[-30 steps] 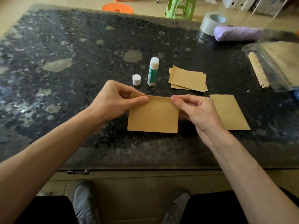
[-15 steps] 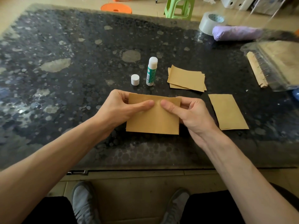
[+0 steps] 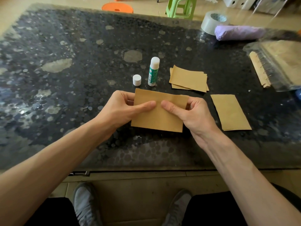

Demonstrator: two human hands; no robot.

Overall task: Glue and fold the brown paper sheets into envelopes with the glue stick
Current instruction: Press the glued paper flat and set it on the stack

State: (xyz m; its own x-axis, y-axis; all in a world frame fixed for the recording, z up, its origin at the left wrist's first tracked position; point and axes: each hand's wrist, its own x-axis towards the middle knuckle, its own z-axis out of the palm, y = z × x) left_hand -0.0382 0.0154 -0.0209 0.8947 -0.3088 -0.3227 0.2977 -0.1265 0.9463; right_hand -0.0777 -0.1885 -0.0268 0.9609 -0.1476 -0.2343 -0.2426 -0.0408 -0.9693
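The left hand and the right hand pinch a brown rectangular paper sheet over the dark speckled surface. Both thumbs lie on its front and nearly meet near its top middle, with the fingers behind it. Beyond it, a green-and-white glue stick stands upright and uncapped, with a small white cap just to its left. A loose stack of brown paper sheets lies to its right. A flat brown paper piece lies right of the right hand. A roll of clear tape touches a purple bundle at the far edge.
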